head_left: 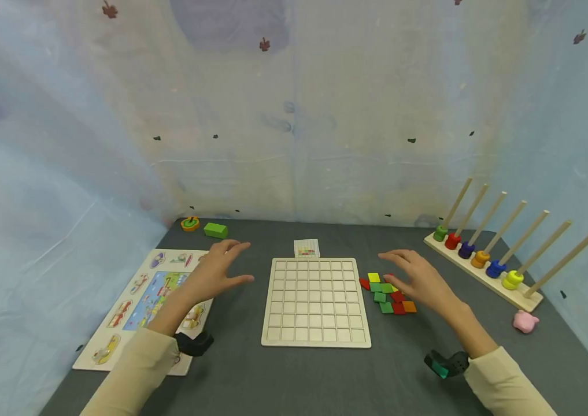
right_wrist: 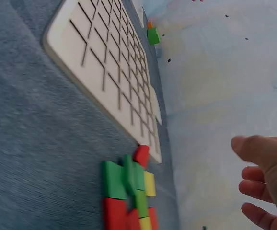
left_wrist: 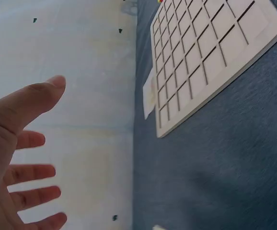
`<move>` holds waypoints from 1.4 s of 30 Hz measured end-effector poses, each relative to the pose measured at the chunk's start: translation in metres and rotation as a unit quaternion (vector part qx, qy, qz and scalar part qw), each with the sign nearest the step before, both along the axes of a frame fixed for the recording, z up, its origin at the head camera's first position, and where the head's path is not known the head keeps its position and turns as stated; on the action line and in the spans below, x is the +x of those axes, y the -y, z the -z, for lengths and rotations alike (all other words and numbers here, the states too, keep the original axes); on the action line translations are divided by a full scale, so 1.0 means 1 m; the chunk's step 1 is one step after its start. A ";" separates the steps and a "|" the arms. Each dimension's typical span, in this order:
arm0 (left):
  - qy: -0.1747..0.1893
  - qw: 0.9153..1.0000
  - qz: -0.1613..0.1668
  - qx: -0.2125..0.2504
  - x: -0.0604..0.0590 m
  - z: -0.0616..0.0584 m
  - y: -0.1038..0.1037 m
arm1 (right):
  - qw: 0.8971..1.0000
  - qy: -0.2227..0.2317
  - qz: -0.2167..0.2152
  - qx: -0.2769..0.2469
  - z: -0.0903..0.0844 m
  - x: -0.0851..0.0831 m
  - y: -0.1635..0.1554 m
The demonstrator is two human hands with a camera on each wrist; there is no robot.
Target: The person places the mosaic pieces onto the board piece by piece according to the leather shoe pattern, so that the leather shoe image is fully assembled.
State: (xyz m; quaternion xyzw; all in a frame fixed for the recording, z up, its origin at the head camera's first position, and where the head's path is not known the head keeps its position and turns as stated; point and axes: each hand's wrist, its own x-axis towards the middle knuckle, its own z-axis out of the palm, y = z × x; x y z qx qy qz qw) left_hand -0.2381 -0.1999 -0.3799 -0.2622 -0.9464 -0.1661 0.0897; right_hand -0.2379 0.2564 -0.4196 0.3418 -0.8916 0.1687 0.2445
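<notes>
A pale wooden grid board lies in the middle of the dark table, its square cells bare. Behind its far edge is a small card printed with a coloured pattern. Several red, green, yellow and orange square tiles lie in a loose pile at the board's right. My left hand hovers left of the board, fingers spread and holding nothing. Over the right side of the tile pile, my right hand is raised, thumb and fingers apart, also holding nothing. Both wrist views show the hands clear of the table.
At the left lies a wooden picture puzzle, partly under my left arm. A green block and a small orange-green toy sit behind it. On the right stand a peg rack with coloured rings and a pink pig figure.
</notes>
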 end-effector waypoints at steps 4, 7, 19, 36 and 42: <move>0.031 0.999 0.025 0.027 -0.003 0.017 -0.003 | 1.000 0.013 0.008 -0.003 0.014 0.002 -0.001; 0.054 0.997 0.031 0.047 -0.004 0.030 -0.006 | 0.999 0.036 0.020 -0.014 0.025 0.003 -0.003; 0.127 0.987 0.029 0.095 -0.005 0.073 -0.017 | 0.988 0.121 0.082 -0.053 0.056 0.001 -0.018; 0.133 0.989 0.000 0.065 -0.012 0.104 -0.021 | 0.972 0.107 0.181 -0.104 0.086 -0.006 -0.020; 0.117 0.991 0.001 0.062 -0.013 0.108 -0.022 | 0.968 0.106 0.192 -0.123 0.089 -0.007 -0.018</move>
